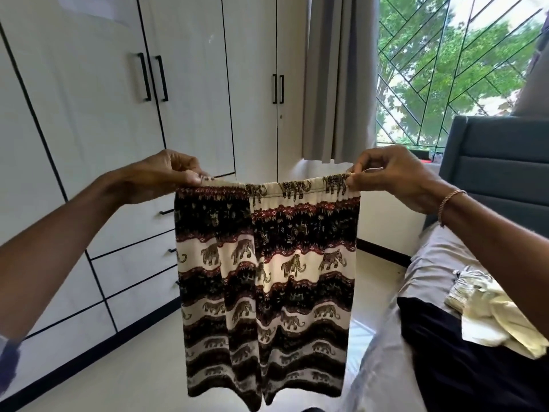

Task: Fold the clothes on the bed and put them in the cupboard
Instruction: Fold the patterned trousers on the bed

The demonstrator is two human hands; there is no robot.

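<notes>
Right now the elephant-print shorts [267,278] hang in the air in front of me, legs down, beside the bed [430,263] rather than on it. My left hand [166,176] pinches one end of the elastic waistband [282,188] and my right hand [392,176] pinches the other, fingers curled onto the fabric, band stretched roughly level btwn them. To fold well, I reckon: even tension, bring both corners together so the legs stack, then lay flat w/ seams lined up. A dark garment [460,367] and a pale garment [490,316] lie on the bed at my right. The cupboard [193,99] stands ahead, doors closed. No label, brand or writing I can read.
</notes>
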